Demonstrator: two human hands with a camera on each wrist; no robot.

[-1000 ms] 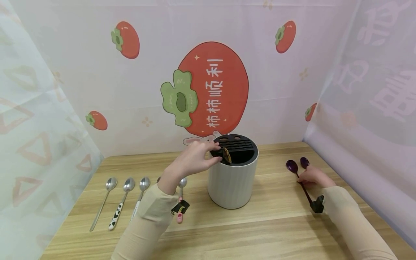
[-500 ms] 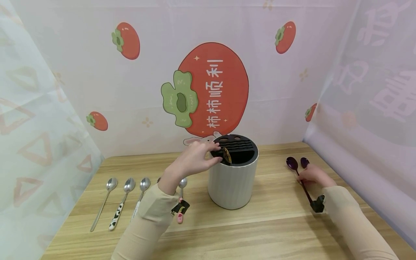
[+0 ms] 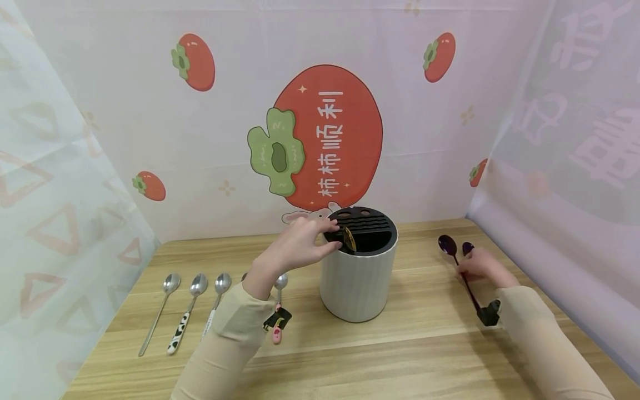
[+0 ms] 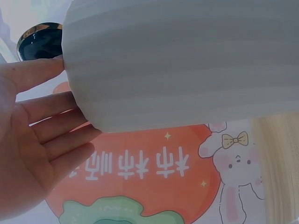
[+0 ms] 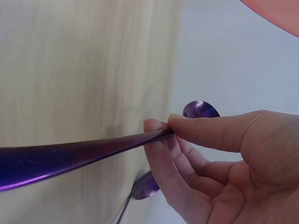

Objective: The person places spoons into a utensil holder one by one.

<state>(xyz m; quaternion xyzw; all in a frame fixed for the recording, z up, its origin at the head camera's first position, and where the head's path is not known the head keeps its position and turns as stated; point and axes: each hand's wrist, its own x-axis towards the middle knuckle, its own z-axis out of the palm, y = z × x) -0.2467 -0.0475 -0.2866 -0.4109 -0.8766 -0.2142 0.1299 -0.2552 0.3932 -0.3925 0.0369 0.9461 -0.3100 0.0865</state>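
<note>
My right hand [image 3: 477, 264] pinches the thin handle of a purple spoon [image 5: 200, 108] between thumb and fingers, and the handle's broad end points back toward my wrist. Behind it, a second purple spoon [image 5: 146, 186] lies on the table. At the centre stands a white ribbed utensil holder [image 3: 356, 289] with a black slotted top. My left hand [image 3: 300, 241] rests its fingertips on the holder's left rim, fingers fairly straight and thumb apart from them. Beside that thumb, a dark gold-edged spoon [image 4: 41, 43] stands up out of the holder's front opening.
Several silver spoons lie in a row at the left, among them a plain one [image 3: 159, 314], a cow-patterned one [image 3: 179, 331] and a pink-handled one [image 3: 277, 333]. My left forearm covers part of the row. Printed cloth walls [image 3: 410, 144] border the wooden table [image 3: 400, 355].
The right hand has raised the bowl of the purple spoon a little, away from the table. My left hand keeps its place at the holder's rim.
</note>
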